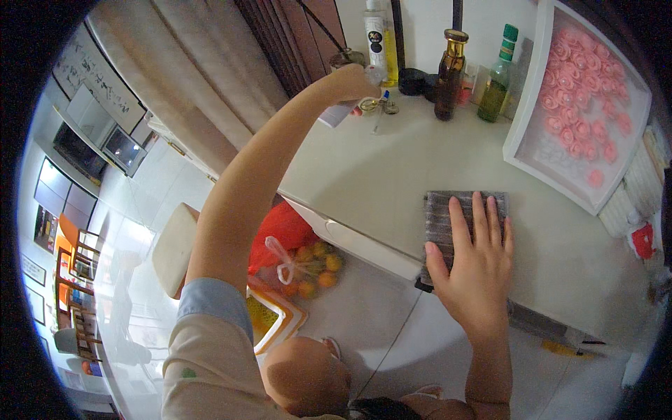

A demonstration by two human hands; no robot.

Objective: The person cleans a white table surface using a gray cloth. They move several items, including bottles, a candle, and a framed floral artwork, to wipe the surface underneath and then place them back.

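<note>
My right hand [475, 262] lies flat with fingers spread on a folded grey striped cloth [438, 220], at the front edge of a pale tabletop [388, 173]. My left hand [354, 86] reaches to the table's back left corner, bent over a white object [336, 114] that it partly hides; its fingers are mostly out of sight, so its grip cannot be told. Close beside it are a small item with a blue tip [386, 95] and a pump bottle of yellow liquid [390, 58].
Along the back stand a dark brown bottle with a gold neck [450, 79], a green bottle [494, 86] and round black containers [412, 81]. A white frame of pink roses [530, 100] leans at right. Bagged orange fruit [326, 270] and a stool [176, 249] are below left.
</note>
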